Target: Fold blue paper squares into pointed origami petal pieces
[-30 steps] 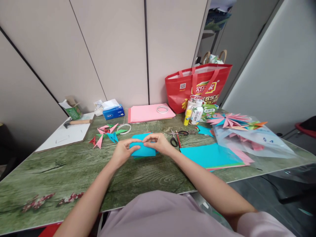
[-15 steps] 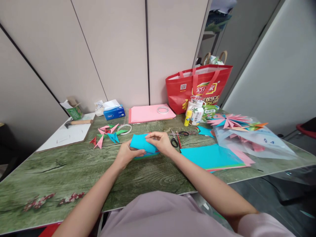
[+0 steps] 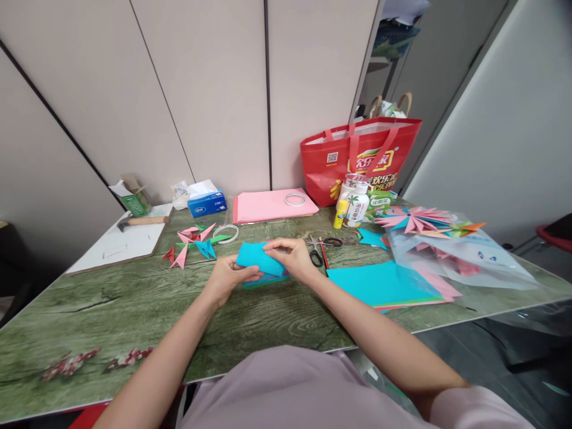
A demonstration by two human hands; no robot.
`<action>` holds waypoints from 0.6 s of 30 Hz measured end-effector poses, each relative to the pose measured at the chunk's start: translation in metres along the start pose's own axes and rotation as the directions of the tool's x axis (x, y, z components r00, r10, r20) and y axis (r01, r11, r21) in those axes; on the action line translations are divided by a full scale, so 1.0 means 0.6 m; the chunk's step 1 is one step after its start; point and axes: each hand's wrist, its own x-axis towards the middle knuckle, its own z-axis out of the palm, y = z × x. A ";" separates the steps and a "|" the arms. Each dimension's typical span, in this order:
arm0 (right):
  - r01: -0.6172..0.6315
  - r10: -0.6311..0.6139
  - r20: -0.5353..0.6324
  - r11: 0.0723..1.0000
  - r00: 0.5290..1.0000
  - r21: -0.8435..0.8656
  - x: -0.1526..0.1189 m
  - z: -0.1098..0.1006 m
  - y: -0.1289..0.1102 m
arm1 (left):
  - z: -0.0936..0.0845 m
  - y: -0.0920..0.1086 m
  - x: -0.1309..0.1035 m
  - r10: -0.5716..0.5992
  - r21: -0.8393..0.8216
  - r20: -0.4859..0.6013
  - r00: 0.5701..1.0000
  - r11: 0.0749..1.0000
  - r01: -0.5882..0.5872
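- Bridging the left hand and the right hand, a small bright-blue rectangular paper sheet tilts over a stack of coloured paper, seemingly held at two sides for steadiness.
- Left thumb lies atop the sheet's near-left part, gripping it.
- Right fingers pinch its right side narrowly, back of the hand upward.
- Bare forearms converge across the green wood-grain table.
- Black-handled metal scissors lie near the right hand, handily close.
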 end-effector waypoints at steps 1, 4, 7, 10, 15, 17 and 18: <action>0.020 -0.020 0.009 1.000 1.000 -0.015 0.000 -0.001 0.001 | 0.000 0.001 0.000 0.005 0.001 -0.008 1.000 1.000 -0.005; 0.066 -0.065 0.031 0.997 0.997 -0.036 0.001 -0.002 0.004 | 0.001 0.004 0.000 -0.007 0.012 -0.048 0.999 1.000 0.007; 0.071 -0.069 0.037 0.997 0.997 -0.036 0.001 -0.001 0.004 | 0.003 0.004 -0.001 -0.015 0.022 -0.073 0.997 1.000 0.016; 0.064 -0.062 0.057 0.997 0.996 -0.038 0.001 -0.002 0.004 | 0.005 0.005 -0.001 -0.008 0.029 -0.081 0.997 1.000 0.011; 0.068 -0.062 0.091 0.996 0.994 -0.062 0.003 -0.004 0.008 | 0.005 0.007 -0.001 -0.005 0.031 -0.082 0.997 0.999 0.008; 0.063 -0.053 0.120 0.995 0.991 -0.083 0.004 -0.006 0.008 | 0.005 0.006 -0.001 -0.004 0.028 -0.084 0.996 1.000 0.006; 0.059 -0.045 0.137 0.994 0.990 -0.095 0.005 -0.007 0.008 | 0.005 0.006 0.000 -0.006 0.027 -0.085 0.996 1.000 0.008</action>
